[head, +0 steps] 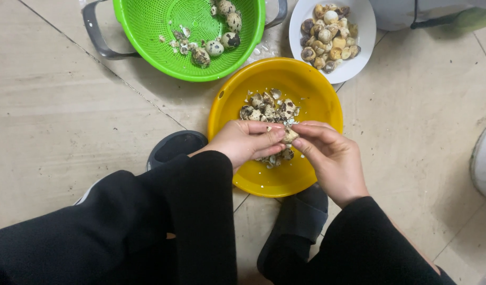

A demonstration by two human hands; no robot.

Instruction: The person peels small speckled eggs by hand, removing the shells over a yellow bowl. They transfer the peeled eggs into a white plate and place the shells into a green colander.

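Fingertips of both my hands meet on one small speckled egg (290, 135), held over the yellow bowl (317, 100) on the floor. My left hand (248, 141) pinches it from one side, my right hand (330, 155) from the other, both narrow around it. I judge it light, brittle-shelled and soft inside, best gripped gently at its ends. Shell scraps (267, 108) lie in the bowl. Beyond it sit a green colander (148, 26) with eggs and a white plate (359, 58) of peeled ones. No packages or labels show.
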